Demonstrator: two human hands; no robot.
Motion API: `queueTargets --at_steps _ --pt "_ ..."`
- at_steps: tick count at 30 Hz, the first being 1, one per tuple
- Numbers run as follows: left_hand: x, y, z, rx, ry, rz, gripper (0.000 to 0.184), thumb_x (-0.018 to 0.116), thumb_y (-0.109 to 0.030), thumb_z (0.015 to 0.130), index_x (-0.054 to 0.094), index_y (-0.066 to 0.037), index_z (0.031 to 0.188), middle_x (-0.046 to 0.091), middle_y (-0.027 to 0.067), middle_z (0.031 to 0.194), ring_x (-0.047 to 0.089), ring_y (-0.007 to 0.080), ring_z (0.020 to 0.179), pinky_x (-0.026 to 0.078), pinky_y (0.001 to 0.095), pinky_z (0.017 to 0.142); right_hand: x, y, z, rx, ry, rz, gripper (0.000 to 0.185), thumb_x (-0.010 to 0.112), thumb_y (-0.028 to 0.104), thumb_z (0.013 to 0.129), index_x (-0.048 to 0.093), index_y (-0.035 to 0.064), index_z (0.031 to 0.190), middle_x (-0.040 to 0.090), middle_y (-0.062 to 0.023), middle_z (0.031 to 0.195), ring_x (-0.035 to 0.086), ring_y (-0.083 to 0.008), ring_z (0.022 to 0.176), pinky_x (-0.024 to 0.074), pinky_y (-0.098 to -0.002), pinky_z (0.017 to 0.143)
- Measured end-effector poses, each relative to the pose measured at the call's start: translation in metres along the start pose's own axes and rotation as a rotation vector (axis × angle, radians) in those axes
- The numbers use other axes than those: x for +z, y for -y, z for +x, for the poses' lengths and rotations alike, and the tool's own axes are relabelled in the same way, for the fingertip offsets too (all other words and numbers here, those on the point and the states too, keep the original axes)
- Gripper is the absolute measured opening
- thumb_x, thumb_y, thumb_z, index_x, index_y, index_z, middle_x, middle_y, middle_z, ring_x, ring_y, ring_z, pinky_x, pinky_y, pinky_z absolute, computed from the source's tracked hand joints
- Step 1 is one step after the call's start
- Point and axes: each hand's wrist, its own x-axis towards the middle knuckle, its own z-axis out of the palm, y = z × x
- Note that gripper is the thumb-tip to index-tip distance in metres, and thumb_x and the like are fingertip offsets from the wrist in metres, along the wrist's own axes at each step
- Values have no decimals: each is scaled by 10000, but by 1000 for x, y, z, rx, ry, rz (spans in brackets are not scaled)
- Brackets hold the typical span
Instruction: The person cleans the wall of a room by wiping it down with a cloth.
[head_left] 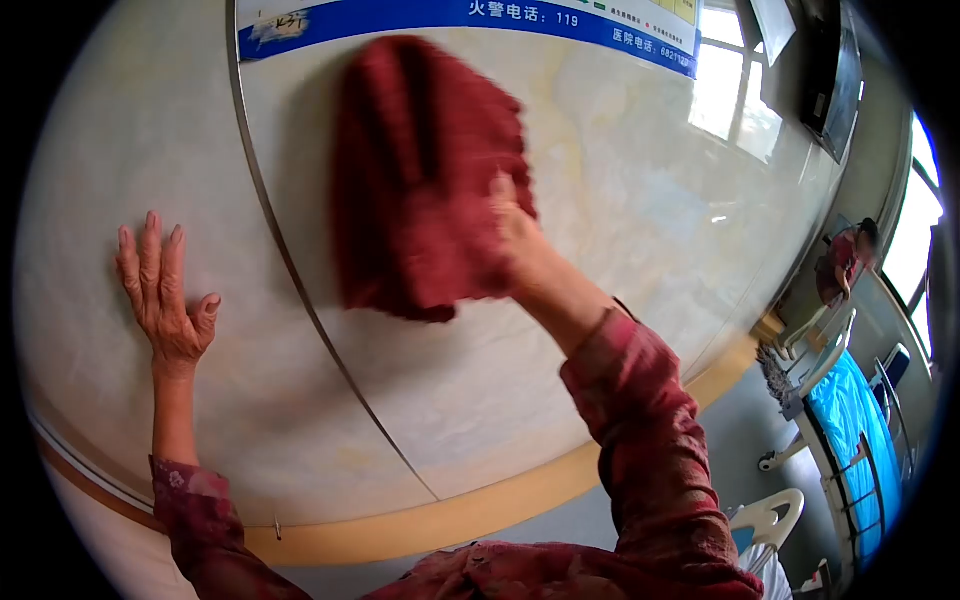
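Observation:
A dark red cloth (420, 190) hangs in folds against the glossy marbled wall (620, 150), just under a blue and white notice (570, 30). My right hand (515, 235) grips the cloth at its right side; the fingers are mostly hidden behind the fabric, and cloth and hand are slightly blurred. To the left, my left hand (170, 295) lies on the wall with its fingers spread, holding nothing. A thin metal seam (290, 265) runs down the wall between my two hands.
At the right, a person (845, 260) stands bent near a grey mop head (773, 373). A wheeled bed with a blue cover (855, 430) stands below, near windows (915, 240). A dark screen (832, 90) is mounted high on the right. A small hook (278, 528) sits low on the wall.

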Motion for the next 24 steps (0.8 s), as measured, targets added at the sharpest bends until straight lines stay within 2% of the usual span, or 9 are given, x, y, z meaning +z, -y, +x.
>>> queueTargets --at_steps 5,9,11,12,13,15,16,20,24 --pt "1 2 0 -1 24 -33 576 265 -480 920 446 -50 1258 400 137 1333 260 356 1286 176 465 1049 5 77 54 -210 418 -523 344 542 199 817 498 81 1137 554 -67 1090 475 -178 1050 341 -336 964" --pt "-4 -5 -6 -36 67 -2 554 269 -468 924 463 -63 1248 395 130 1338 247 350 1292 158 451 1061 -23 71 49 -117 704 -689 317 555 165 789 525 90 1095 577 -45 1049 495 -162 1012 348 -341 958" --pt "-7 -11 -6 -49 79 0 549 270 -467 924 461 -70 1251 392 124 1342 240 346 1296 154 451 1062 -51 20 7 386 186 63 533 559 321 800 415 84 1255 413 -114 1287 407 -241 1142 328 -394 993" --pt "-8 -10 -7 -46 94 8 544 272 -467 924 460 -77 1255 389 117 1346 233 342 1300 150 450 1064 -52 5 -9 524 -132 712 583 552 335 814 352 82 1299 347 -82 1341 392 -225 1152 342 -376 985" --pt "-7 -10 -6 -67 80 -29 537 272 -473 921 456 -101 1261 383 104 1353 222 328 1307 132 451 1070 -56 -16 -22 483 -307 714 568 554 328 812 363 81 1288 359 -82 1328 395 -226 1147 341 -373 982" --pt "-10 -14 -8 -50 88 -20 548 271 -475 921 446 -89 1267 374 113 1357 214 331 1310 141 458 1065 -65 -31 -32 440 -312 -37 540 557 313 810 385 78 1265 383 -82 1303 403 -229 1137 340 -367 978" --pt "-11 -17 -6 -27 99 13 559 269 -478 921 435 -76 1273 365 122 1361 206 335 1312 151 465 1060 -62 -35 -34 419 -279 -196 526 559 306 809 396 76 1253 395 -82 1290 406 -230 1132 339 -364 976" --pt "-9 -21 -4 -35 70 1 547 262 -493 916 439 -121 1276 369 83 1364 209 296 1318 139 442 1075 -11 2 -32 242 -183 -404 470 567 276 804 440 70 1208 443 -83 1239 421 -234 1111 337 -351 967" --pt "-10 -20 -3 -35 48 -22 545 258 -496 915 441 -128 1274 372 72 1363 210 287 1318 136 440 1079 38 40 -39 -36 -267 -575 416 574 246 799 484 64 1162 491 -83 1188 435 -238 1090 335 -338 959"
